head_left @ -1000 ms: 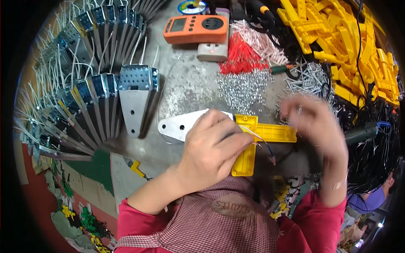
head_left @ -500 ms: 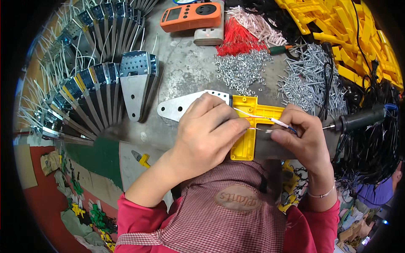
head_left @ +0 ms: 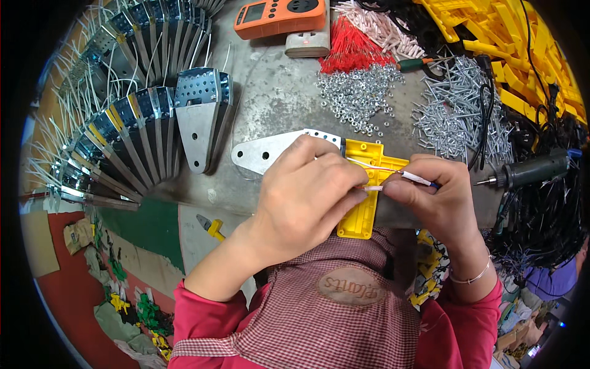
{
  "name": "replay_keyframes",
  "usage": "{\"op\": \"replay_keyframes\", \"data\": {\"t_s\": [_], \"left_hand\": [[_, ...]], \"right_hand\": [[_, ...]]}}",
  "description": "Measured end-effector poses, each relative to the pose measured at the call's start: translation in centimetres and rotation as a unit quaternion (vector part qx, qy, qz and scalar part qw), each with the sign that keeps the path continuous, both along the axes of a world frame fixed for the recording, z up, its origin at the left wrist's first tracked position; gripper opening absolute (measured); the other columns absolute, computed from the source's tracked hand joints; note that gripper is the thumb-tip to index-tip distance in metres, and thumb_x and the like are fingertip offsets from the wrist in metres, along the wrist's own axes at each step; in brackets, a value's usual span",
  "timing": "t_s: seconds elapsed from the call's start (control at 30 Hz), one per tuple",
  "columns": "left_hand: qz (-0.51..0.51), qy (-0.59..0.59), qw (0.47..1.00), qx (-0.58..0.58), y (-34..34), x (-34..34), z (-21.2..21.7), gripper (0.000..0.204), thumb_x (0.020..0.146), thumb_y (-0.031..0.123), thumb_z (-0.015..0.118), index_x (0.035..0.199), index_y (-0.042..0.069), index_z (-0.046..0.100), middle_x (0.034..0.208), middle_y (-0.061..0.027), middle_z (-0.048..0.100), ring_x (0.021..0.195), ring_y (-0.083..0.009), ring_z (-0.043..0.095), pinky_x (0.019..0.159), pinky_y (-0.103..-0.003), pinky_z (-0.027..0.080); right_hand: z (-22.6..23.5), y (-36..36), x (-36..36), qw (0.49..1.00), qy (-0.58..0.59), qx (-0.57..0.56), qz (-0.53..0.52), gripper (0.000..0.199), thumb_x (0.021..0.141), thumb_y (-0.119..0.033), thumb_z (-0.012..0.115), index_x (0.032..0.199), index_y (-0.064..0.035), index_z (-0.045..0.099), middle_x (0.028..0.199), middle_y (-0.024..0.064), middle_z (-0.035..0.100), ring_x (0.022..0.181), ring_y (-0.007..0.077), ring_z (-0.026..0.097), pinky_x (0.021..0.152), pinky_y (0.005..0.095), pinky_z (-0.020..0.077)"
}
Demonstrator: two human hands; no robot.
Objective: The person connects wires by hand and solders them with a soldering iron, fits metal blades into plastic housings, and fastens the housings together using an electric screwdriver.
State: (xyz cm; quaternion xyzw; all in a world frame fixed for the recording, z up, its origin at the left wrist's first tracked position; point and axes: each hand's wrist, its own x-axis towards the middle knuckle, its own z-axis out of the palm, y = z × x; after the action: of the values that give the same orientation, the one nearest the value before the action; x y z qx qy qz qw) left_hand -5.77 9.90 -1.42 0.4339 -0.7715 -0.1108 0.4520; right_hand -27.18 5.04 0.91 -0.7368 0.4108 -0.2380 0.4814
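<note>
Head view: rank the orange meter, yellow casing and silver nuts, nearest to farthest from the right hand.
1. Yellow casing: left of the right hand.
2. Silver nuts: upper left.
3. Orange meter: farther upper left, top edge.

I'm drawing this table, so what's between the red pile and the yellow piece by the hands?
In the head view, a heap of small silver nuts lies between the red pile and the yellow piece.

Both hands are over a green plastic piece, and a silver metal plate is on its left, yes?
Not quite: the plastic piece is yellow, not green, as the head view shows. The left hand and right hand are over it, and the silver metal plate is on its left.
</note>
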Motion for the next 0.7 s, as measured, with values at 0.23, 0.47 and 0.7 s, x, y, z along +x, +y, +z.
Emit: {"op": "replay_keyframes", "data": {"t_s": [0.23,0.47,0.7], "left_hand": [[-0.063,-0.017,0.982,0.175,-3.1,-0.3,1.2,0.020,0.078,0.007,0.071,0.097,0.003,0.067,0.088,-0.0112,0.067,0.083,-0.0287,0.064,0.079,-0.039,0.049],[-0.059,0.014,0.981,0.183,-2.4,-0.5,1.0,0.014,0.078,0.005,0.071,0.089,0.002,0.064,0.082,-0.0107,0.063,0.077,-0.0281,0.061,0.070,-0.037,0.048],[-0.061,-0.009,0.984,0.168,-2.3,-0.4,1.2,0.014,0.077,0.005,0.071,0.088,0.002,0.063,0.081,-0.0106,0.061,0.075,-0.0289,0.059,0.068,-0.037,0.047]], "right_hand": [[0.3,0.1,-1.2,0.947,-0.187,0.224,-0.131,0.007,0.084,-0.004,0.071,0.082,0.0013,0.067,0.071,-0.0045,0.052,0.064,0.0037,0.042,0.055,0.0219,0.0326],[-0.6,-0.3,-0.3,0.996,-0.031,0.043,-0.070,0.018,0.087,-0.011,0.072,0.082,0.0058,0.070,0.066,-0.0019,0.057,0.061,0.0038,0.047,0.053,0.0224,0.0352],[-1.0,-0.3,-0.2,0.995,-0.062,0.048,-0.056,0.015,0.088,-0.009,0.071,0.082,0.0048,0.070,0.071,-0.0013,0.063,0.062,0.0012,0.049,0.053,0.0181,0.0380]]}}
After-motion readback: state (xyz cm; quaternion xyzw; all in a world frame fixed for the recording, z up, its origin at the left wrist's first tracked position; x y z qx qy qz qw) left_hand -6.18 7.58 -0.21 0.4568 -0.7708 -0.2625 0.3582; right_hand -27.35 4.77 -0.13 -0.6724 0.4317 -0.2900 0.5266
